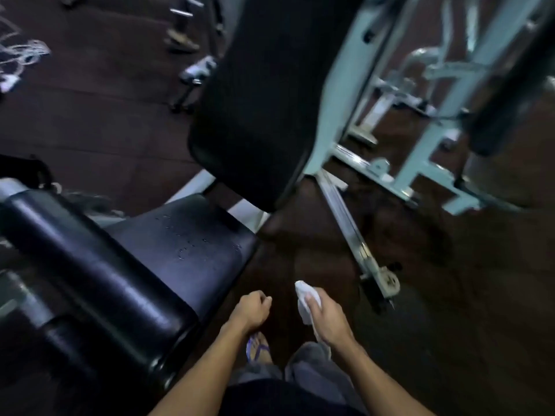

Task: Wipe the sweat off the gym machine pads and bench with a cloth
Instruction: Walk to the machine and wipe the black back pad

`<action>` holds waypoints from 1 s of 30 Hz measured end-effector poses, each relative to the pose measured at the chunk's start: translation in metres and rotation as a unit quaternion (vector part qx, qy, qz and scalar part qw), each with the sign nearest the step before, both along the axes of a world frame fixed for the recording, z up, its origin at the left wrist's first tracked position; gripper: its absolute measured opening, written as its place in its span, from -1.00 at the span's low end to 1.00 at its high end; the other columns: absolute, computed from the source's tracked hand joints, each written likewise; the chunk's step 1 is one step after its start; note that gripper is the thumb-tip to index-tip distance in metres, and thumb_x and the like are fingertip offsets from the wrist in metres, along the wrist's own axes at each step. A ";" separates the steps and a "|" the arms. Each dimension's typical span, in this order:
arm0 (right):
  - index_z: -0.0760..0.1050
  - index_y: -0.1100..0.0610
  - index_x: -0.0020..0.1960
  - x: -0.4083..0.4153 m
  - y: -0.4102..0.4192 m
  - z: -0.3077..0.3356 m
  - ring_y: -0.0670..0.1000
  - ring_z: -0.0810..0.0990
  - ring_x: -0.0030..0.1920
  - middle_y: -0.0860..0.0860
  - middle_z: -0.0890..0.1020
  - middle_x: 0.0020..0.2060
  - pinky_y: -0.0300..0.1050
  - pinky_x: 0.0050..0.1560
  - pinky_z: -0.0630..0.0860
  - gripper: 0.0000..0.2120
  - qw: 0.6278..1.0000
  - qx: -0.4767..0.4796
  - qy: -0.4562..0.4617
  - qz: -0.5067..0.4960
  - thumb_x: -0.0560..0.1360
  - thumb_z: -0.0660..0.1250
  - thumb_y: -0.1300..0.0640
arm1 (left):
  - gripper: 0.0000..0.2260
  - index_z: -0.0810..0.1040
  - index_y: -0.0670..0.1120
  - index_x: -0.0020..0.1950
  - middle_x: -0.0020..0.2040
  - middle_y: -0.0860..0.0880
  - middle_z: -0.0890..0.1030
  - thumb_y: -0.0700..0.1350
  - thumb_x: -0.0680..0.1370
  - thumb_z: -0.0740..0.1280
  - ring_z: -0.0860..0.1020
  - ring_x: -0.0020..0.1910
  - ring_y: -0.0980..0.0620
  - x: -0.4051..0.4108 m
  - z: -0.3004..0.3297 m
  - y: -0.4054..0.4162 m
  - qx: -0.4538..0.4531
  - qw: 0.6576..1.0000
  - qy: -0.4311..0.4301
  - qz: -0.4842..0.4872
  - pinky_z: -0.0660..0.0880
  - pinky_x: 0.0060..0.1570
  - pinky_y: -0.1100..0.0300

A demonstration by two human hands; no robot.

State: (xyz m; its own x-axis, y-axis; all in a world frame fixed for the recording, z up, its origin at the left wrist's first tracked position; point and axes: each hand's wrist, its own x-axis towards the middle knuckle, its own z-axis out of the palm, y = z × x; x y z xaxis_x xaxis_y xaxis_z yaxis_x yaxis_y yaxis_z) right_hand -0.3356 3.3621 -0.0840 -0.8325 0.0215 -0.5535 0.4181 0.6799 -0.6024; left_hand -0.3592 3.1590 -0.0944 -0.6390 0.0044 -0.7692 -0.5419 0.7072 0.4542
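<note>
Nearest to me, my right hand (326, 318) grips a white cloth (306, 304), fingers curled round it so that one end pokes up above my thumb and the other hangs down past my wrist. My left hand (251, 309) floats just beside it, loosely curled and holding nothing, apart from the cloth and apart from the bench. Below my hands I see my grey trouser legs and one foot in a blue sandal (256, 349) on the dark floor (450, 295). To my left lies the black seat pad (192, 244), with small drops of wet shining on its top near the far edge, and a black roller pad (90, 262) runs across its near side. Beyond the seat rises the black back pad (264, 94), tilted away from me. Farther right stands the pale blue machine frame (432, 163), blurred, with a steel bar (345, 223) slanting down toward a small wheel.
</note>
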 end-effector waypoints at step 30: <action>0.33 0.02 0.50 -0.292 -0.241 -0.179 0.01 0.50 0.33 0.03 0.54 0.35 -0.03 0.36 0.46 -0.54 0.922 -0.080 0.067 0.373 0.69 0.03 -0.15 | -0.73 0.50 -0.06 0.26 0.28 -0.07 0.50 0.00 0.65 0.14 0.45 0.24 -0.08 -0.137 -0.127 -0.166 -0.355 0.879 0.105 0.300 0.41 0.23 -0.04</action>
